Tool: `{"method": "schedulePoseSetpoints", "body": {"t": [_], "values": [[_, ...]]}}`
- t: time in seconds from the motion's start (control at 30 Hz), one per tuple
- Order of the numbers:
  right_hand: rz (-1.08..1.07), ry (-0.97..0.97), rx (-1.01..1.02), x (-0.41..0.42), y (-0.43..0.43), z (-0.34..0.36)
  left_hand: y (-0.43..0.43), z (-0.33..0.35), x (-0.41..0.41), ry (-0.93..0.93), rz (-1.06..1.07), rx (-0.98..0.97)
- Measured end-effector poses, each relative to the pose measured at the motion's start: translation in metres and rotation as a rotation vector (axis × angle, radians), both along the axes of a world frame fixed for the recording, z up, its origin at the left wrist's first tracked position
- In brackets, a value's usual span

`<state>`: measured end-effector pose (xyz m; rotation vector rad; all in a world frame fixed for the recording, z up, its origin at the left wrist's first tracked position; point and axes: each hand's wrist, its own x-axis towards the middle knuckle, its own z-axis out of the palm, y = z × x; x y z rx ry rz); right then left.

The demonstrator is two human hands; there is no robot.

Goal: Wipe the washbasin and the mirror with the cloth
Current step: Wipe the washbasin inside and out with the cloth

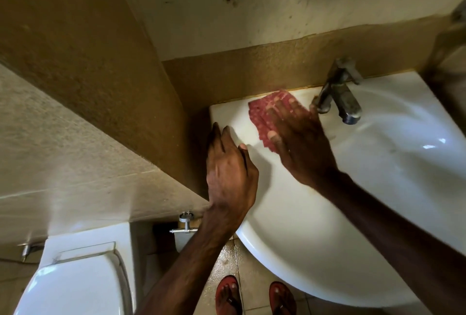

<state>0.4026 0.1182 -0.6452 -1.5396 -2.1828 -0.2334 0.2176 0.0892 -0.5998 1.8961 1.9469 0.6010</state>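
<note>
A white washbasin [290, 203] is fixed to the wall, seen from above. A red patterned cloth [262, 112] lies flat on its back left rim, left of the metal tap [339, 94]. My right hand [300, 140] presses on the cloth with straight fingers spread over it; motion blur softens the hand. My left hand [229, 171] rests on the basin's left edge, fingers over the rim near the wall. No mirror is in view.
A white toilet [75, 282] stands at the lower left with a metal valve [185, 224] on the wall beside it. Tan tiled walls close in at left and behind. My feet in red sandals [254, 297] stand on wet floor tiles under the basin.
</note>
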Motion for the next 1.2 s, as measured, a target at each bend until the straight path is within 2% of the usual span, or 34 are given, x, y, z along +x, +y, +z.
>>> {"method": "schedulePoseSetpoints", "body": {"t": [0.1,0.17,0.27,0.37,0.57,0.7,0.77,0.93,1.0,1.07,1.13,1.2], "values": [[0.081,-0.08,0.064,0.011,0.0,0.006,0.001,-0.002,-0.002,0.023,-0.02,0.004],[-0.07,-0.038,0.102,0.014,0.012,0.009,0.002,-0.002,-0.004,0.034,-0.027,0.004],[-0.246,0.003,0.041,-0.009,0.023,0.005,0.002,-0.002,-0.005,0.05,-0.032,0.0],[-0.274,0.041,-0.03,-0.018,0.023,0.006,0.003,-0.003,-0.005,0.076,-0.047,-0.005],[-0.412,-0.011,-0.016,-0.023,-0.024,0.001,0.011,0.004,-0.006,0.085,-0.045,-0.041],[-0.433,-0.018,0.094,-0.02,0.01,0.001,0.012,0.004,-0.007,0.129,-0.054,-0.028],[-0.49,0.011,0.042,-0.028,0.018,0.004,0.011,0.001,-0.009,0.132,-0.047,-0.02],[-0.341,0.021,0.054,-0.025,-0.017,0.001,0.01,0.004,-0.013,0.116,-0.061,-0.014],[-0.287,0.015,0.141,-0.016,-0.004,0.0,0.012,0.006,-0.015,0.115,-0.062,-0.016],[-0.364,0.064,0.176,-0.012,0.016,-0.001,0.012,0.007,-0.013,0.119,-0.077,-0.009],[-0.468,0.131,0.116,-0.027,0.019,0.002,0.011,0.007,-0.011,0.114,-0.083,0.003],[-0.406,0.165,0.071,-0.051,0.007,0.0,0.011,0.008,-0.011,0.093,-0.085,0.009]]}}
